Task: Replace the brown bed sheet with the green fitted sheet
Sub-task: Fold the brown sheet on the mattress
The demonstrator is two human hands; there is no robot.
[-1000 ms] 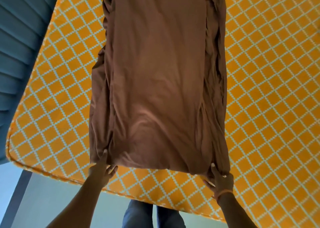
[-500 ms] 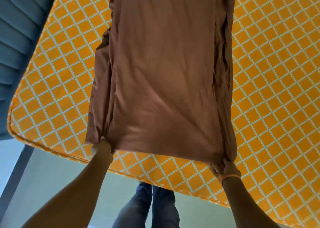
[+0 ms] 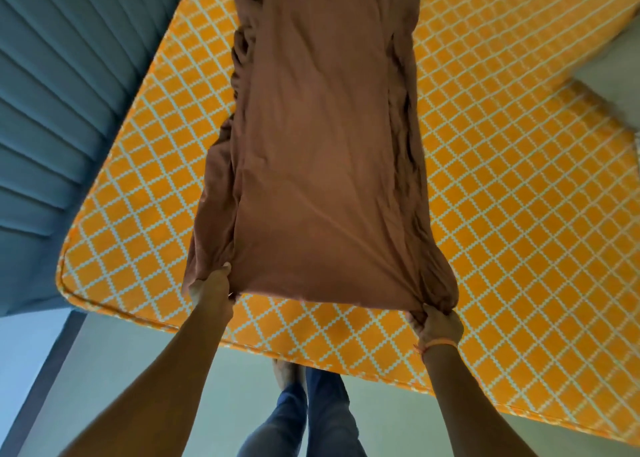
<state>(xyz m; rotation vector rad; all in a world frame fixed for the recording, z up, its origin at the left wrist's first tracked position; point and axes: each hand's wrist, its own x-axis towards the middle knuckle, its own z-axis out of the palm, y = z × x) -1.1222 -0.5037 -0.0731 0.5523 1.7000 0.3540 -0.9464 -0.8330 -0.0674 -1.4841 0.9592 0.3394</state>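
Observation:
The brown bed sheet [image 3: 322, 144] lies folded into a long strip down the middle of the bare orange mattress [image 3: 519, 196] with its white diamond pattern. My left hand [image 3: 211, 288] grips the strip's near left corner. My right hand [image 3: 438, 323], with an orange thread at the wrist, grips the near right corner, where the cloth bunches. The near edge is pulled taut between both hands, just above the mattress's front edge. No green fitted sheet is in view.
A blue padded headboard [image 3: 69, 92] with ribbed panels runs along the left side of the mattress. A grey pillow-like shape [image 3: 616, 85] shows at the right edge. My legs in jeans [image 3: 311, 415] stand on the pale floor below the mattress edge.
Both hands went from resting under the sheet's near edge to gripping its corners. The sheet has been pulled tighter and nearer to me, and its far end has come into view.

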